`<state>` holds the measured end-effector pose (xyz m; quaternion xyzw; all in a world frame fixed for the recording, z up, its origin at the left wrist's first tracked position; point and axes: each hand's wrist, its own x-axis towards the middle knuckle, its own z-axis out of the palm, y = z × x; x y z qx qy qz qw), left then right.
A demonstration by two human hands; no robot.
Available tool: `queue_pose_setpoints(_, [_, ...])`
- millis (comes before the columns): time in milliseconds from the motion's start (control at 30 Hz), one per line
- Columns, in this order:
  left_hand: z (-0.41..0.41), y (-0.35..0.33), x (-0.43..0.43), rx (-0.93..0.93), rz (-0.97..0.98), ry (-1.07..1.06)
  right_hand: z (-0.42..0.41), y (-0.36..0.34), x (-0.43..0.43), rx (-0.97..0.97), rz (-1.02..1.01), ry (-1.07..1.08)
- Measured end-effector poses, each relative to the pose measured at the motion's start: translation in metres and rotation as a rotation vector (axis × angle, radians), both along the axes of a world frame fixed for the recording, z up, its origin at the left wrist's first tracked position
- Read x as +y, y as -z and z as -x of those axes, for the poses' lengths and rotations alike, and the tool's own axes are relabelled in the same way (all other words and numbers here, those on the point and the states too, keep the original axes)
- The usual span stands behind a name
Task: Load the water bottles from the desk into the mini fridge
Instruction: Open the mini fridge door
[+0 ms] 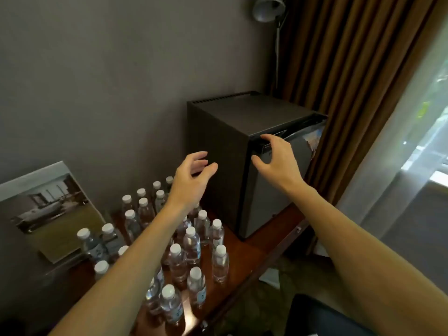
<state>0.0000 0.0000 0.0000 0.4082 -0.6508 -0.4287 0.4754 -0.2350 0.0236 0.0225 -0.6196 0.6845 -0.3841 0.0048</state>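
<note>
Closest to me, the water bottles (191, 241) stand crowded and upright with white caps on the wooden desk (257, 248); none is in hand, so I judge loading has not begun and the whole batch is left to move. Above them my left hand (194, 173) hovers beside the fridge's side, fingers loosely spread, holding nothing. My right hand (276, 158) reaches the top lip of the fridge door (278, 195), fingers bent with the thumb wide apart; I cannot tell whether they have hooked it. The black mini fridge (218, 141) sits on the desk's far end, its door apparently just ajar and its interior hidden. A framed print (48, 204) leans on the grey wall (109, 69); beyond are a lamp (268, 8) and brown curtains (351, 69).
</note>
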Motion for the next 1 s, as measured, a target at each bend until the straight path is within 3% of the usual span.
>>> queue_pose_setpoints(100, [0.024, 0.003, -0.027, -0.02, -0.021, 0.012, 0.027, 0.0, -0.032, 0.243, 0.019, -0.015])
queue_pose_setpoints(233, [0.067, 0.008, -0.07, -0.05, -0.004, 0.001, 0.062, 0.007, -0.076, 0.394, 0.041, -0.105])
queue_pose_setpoints(400, [0.114, 0.034, -0.105, 0.042, -0.02, -0.117, 0.082, 0.024, -0.108, 0.325, 0.178, -0.228])
queue_pose_setpoints(633, [0.149, 0.045, -0.101, 0.029, -0.023, -0.181, 0.085, 0.027, -0.108, 0.242, 0.245, -0.275])
queue_pose_setpoints(1000, [0.172, 0.058, -0.05, -0.004, -0.073, -0.022, 0.099, 0.026, -0.047, 0.218, 0.297, -0.22])
